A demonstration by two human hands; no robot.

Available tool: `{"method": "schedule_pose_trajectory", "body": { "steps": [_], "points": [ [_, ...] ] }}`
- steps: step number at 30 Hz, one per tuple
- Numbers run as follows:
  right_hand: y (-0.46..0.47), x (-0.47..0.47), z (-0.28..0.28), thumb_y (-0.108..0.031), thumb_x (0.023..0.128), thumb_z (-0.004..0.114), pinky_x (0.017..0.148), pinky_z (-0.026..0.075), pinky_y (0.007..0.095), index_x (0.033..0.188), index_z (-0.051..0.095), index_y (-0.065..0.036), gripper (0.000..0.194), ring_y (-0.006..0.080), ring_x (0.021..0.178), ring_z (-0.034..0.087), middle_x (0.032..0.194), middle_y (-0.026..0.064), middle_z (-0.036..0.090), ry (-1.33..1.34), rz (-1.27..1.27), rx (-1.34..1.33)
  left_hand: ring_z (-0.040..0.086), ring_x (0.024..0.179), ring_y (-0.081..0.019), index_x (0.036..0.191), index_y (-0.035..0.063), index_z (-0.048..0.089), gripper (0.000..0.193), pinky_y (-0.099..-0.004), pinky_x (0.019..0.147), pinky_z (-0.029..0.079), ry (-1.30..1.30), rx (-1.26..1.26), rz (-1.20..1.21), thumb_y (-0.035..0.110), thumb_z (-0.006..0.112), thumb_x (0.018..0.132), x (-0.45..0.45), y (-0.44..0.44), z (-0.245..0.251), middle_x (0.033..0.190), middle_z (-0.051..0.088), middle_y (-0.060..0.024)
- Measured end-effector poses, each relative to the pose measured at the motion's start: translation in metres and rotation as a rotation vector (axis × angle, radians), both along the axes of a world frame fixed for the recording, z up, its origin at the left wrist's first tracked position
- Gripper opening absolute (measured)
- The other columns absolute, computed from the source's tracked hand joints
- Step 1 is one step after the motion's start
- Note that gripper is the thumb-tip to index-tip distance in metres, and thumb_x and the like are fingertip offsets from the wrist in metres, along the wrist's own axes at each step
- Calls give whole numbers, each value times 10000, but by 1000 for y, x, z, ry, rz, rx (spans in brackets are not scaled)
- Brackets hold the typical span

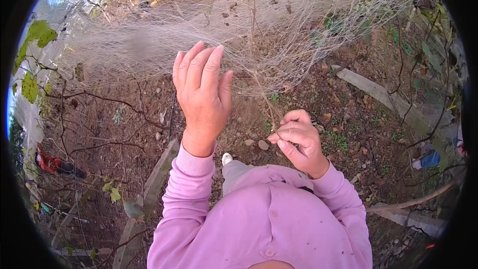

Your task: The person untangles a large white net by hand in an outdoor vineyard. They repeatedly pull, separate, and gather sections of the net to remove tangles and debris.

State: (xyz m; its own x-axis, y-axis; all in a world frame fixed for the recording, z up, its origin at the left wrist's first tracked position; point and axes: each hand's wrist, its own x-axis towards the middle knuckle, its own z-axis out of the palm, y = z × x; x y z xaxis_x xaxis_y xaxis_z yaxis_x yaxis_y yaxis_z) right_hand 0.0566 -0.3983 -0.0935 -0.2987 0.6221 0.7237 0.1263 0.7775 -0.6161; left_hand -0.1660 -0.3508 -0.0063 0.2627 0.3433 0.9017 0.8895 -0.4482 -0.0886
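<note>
A pale, fine-meshed net [123,41] spreads in loose bunched folds across the upper view. My left hand [203,82] is raised against its near part, back of the hand towards me, fingers extended and thumb apart. Whether its fingertips touch the strands cannot be told. Lower and to the right, my right hand [300,144] pinches a thin dry stem [264,95] between thumb and fingers. From there the stem runs up into the net, where strands lie about it. Several shrivelled brown leaf bits [225,15] are caught in the mesh.
Concrete posts [377,86] [158,172] slant at both sides. Bare vine branches [104,98] with a few green leaves [39,33] reach in from the left. Stones [263,145] dot the brown soil. A person in red [54,164] is at far left; part of another person [429,159] shows at far right.
</note>
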Motion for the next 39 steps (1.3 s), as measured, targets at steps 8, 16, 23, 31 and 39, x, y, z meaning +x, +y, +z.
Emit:
{"method": "schedule_pose_trajectory", "body": {
  "steps": [8, 16, 23, 31, 39],
  "points": [
    [-3, -4, 23, -204, 804, 729, 928, 344, 424, 952, 707, -84, 192, 256, 936, 562, 882, 10, 700, -171, -438, 117, 503, 755, -264, 824, 80, 644, 179, -392, 706, 397, -92, -112, -126, 73, 784, 713, 5, 19, -11, 776, 493, -51],
    [24, -17, 46, -195, 895, 693, 666, 471, 374, 978, 674, -37, 180, 249, 721, 636, 717, 84, 645, -84, -270, -270, 508, 788, -284, 776, 78, 602, 189, -396, 719, 400, -174, -157, -199, 70, 780, 713, 6, 23, -16, 793, 518, -52],
    [39, -37, 24, -132, 897, 653, 567, 479, 418, 888, 656, -64, 68, 370, 651, 625, 712, 158, 616, -124, -213, -223, 473, 725, -298, 768, 51, 535, 198, -394, 707, 381, -161, -237, -133, 133, 674, 882, -12, 48, -36, 737, 501, -86],
    [27, -28, -18, -83, 871, 669, 597, 448, 406, 836, 628, -45, 66, 319, 610, 570, 691, 117, 603, -240, -110, -26, 580, 765, -380, 800, 35, 574, 190, -481, 697, 430, -382, -372, 138, 163, 623, 932, -52, 102, -76, 766, 603, -163],
    [21, 7, -34, -97, 856, 679, 730, 462, 403, 815, 638, -44, 79, 303, 635, 579, 673, 100, 606, -187, -94, -78, 590, 723, -392, 813, 15, 624, 142, -480, 658, 451, -155, -278, 129, 130, 675, 880, -39, 127, -97, 731, 612, -189]
  ]
}}
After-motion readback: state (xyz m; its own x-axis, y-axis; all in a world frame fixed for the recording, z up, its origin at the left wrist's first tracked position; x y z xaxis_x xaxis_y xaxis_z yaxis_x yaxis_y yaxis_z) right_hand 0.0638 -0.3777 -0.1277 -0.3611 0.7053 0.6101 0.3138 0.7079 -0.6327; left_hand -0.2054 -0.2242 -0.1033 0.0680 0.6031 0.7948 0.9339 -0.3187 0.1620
